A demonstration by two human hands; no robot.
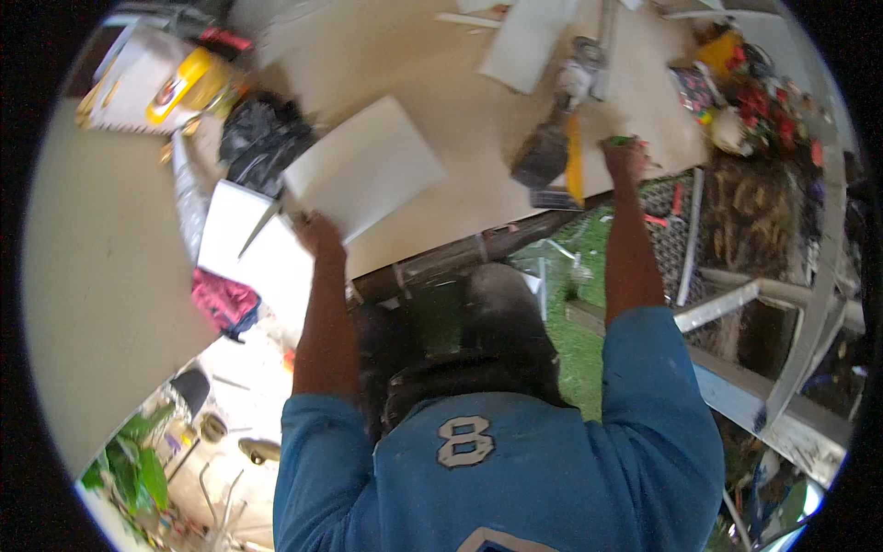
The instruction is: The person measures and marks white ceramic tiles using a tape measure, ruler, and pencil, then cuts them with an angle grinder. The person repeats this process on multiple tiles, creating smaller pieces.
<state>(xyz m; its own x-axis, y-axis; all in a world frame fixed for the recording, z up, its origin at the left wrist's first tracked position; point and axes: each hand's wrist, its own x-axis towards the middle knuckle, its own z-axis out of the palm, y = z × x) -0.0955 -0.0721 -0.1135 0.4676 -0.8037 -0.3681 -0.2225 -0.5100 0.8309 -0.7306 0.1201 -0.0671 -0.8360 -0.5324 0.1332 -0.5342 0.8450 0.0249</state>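
Observation:
My left hand (317, 235) grips the lower-left corner of a white rectangular sheet (368, 170), which lies over the pale tabletop (469, 156). More white sheets (230, 221) are beside that hand, with a crumpled black plastic bag (262, 138) above them. My right hand (627, 166) is closed on a small green object (622, 142) at the table's right part, too small to name. Left of it lies a dark elongated tool (538, 152), blurred, with a yellow strip (574, 161) along its side.
White boards (524, 41) lie at the back. A yellow container (189, 83) is at upper left, red cloth (221, 299) at left. Cluttered red and yellow items (763, 106) fill the upper right. Metal frames (727, 304) stand right of my arm over artificial grass (584, 368).

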